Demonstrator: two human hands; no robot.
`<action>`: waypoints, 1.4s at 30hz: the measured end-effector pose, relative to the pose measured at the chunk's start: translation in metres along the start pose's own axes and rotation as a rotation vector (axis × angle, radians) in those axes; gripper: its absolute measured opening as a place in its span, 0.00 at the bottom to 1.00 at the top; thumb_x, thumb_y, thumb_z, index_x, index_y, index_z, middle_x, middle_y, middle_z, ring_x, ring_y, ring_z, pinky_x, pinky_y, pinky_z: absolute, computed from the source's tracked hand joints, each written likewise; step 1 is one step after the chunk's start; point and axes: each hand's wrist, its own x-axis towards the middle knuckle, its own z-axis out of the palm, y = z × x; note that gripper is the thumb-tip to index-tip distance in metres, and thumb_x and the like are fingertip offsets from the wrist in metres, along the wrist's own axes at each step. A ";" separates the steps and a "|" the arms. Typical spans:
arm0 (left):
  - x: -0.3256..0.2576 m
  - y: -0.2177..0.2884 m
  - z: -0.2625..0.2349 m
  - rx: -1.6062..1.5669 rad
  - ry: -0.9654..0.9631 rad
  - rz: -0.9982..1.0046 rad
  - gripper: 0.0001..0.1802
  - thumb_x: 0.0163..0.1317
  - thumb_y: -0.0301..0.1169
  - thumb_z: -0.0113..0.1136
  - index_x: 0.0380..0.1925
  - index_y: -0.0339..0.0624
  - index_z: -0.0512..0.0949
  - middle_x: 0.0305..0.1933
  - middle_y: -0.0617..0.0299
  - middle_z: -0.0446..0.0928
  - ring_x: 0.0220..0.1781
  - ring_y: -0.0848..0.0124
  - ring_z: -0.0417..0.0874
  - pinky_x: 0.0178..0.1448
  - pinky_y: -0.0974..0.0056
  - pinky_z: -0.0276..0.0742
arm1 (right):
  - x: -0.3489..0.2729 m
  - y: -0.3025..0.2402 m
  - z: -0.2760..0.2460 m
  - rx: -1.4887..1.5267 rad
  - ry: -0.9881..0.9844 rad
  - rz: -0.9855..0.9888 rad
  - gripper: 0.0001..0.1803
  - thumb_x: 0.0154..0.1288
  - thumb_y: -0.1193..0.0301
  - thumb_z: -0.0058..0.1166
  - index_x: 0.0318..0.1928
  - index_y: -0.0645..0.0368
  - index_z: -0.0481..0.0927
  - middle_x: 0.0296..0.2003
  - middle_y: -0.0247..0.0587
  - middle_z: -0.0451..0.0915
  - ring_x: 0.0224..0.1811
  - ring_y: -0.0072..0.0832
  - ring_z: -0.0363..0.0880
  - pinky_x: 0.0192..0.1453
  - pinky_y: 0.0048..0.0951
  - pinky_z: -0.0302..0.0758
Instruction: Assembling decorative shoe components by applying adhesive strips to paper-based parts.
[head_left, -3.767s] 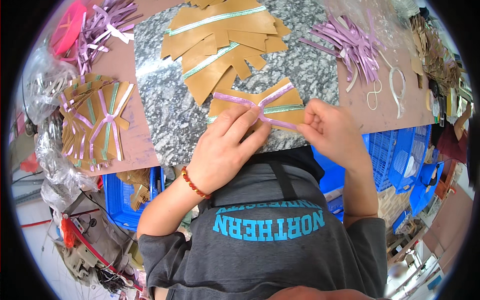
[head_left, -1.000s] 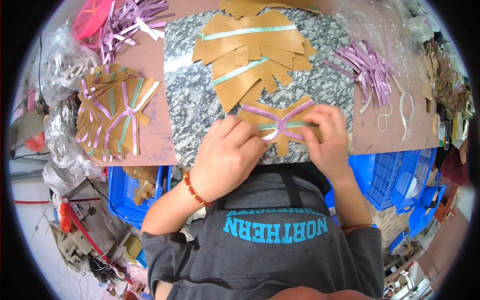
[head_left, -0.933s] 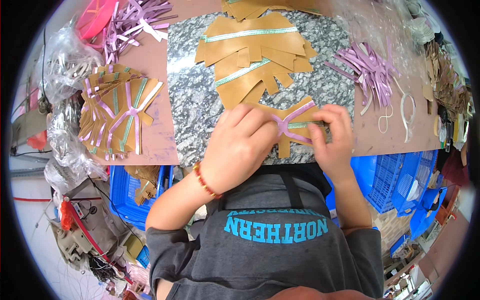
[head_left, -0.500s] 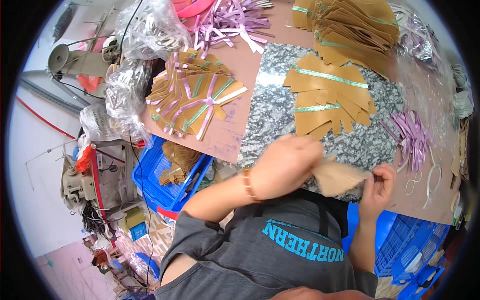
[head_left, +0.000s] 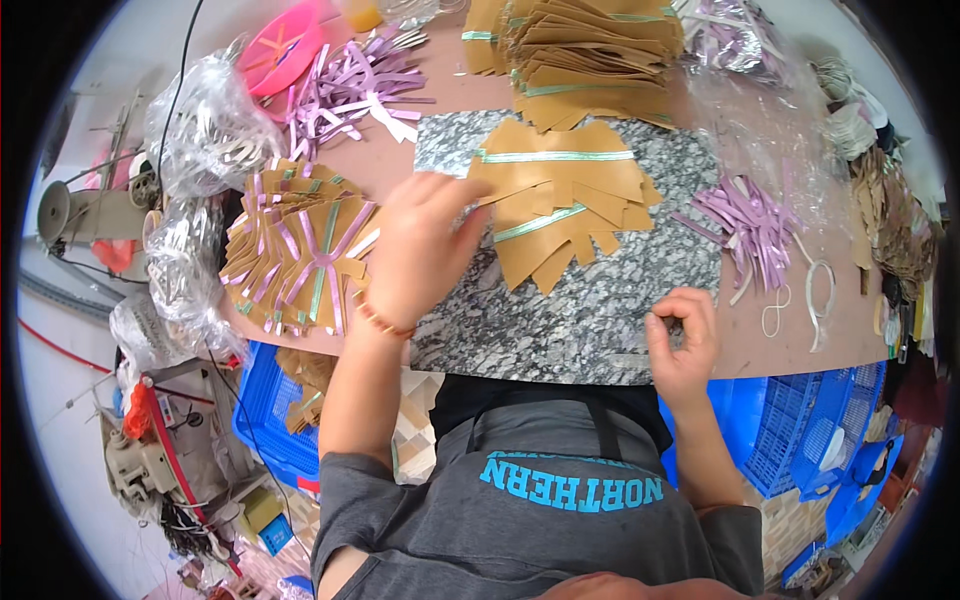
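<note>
Spanning the middle of the view, a brown table (head_left: pixel 790 345) carries a speckled grey stone slab (head_left: pixel 600 310), set at centre. At 12 o'clock a big heap of tan cut pieces (head_left: pixel 590 50) lies past the slab's far edge. At 9 o'clock, off the slab, sits a stack of finished tan pieces crossed with pink strips (head_left: pixel 300 250). On the slab's upper half lies a smaller fan of tan pieces with green bands (head_left: pixel 565 205). A loose bundle of pink strips (head_left: pixel 750 215) rests at 3 o'clock — just beside the slab's right edge.

Left hand (head_left: pixel 420 250): left of centre, fingers curled, thumb and fingertips pinching the left edge of the fanned tan pieces; a beaded bracelet (head_left: pixel 385 322) on the wrist.

Right hand (head_left: pixel 682 340): at 4 o'clock, near the slab's front edge, fingers bent into a loose fist, tips pinched together — what they hold, if anything, is too small to tell.
</note>
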 end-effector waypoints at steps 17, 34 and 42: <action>0.077 -0.005 0.071 0.119 -0.128 0.110 0.13 0.50 0.28 0.70 0.39 0.45 0.85 0.38 0.54 0.82 0.43 0.53 0.80 0.51 0.52 0.77 | 0.043 -0.009 0.043 -0.543 -0.509 -0.407 0.49 0.58 0.42 0.60 0.71 0.62 0.64 0.74 0.50 0.58 0.78 0.47 0.52 0.80 0.53 0.47; 0.025 0.095 0.053 -0.142 -0.521 0.310 0.30 0.52 0.25 0.69 0.58 0.44 0.75 0.58 0.51 0.74 0.62 0.51 0.73 0.64 0.51 0.70 | 0.120 0.092 -0.135 -0.647 0.285 0.049 0.11 0.66 0.68 0.56 0.44 0.59 0.85 0.43 0.49 0.84 0.47 0.45 0.82 0.53 0.42 0.76; 0.080 0.164 0.207 -0.059 -0.416 0.470 0.35 0.61 0.46 0.64 0.66 0.47 0.69 0.72 0.51 0.66 0.74 0.50 0.64 0.74 0.51 0.61 | 0.133 0.098 -0.150 -0.555 0.047 0.390 0.17 0.58 0.63 0.67 0.43 0.61 0.84 0.34 0.46 0.86 0.35 0.38 0.84 0.44 0.37 0.78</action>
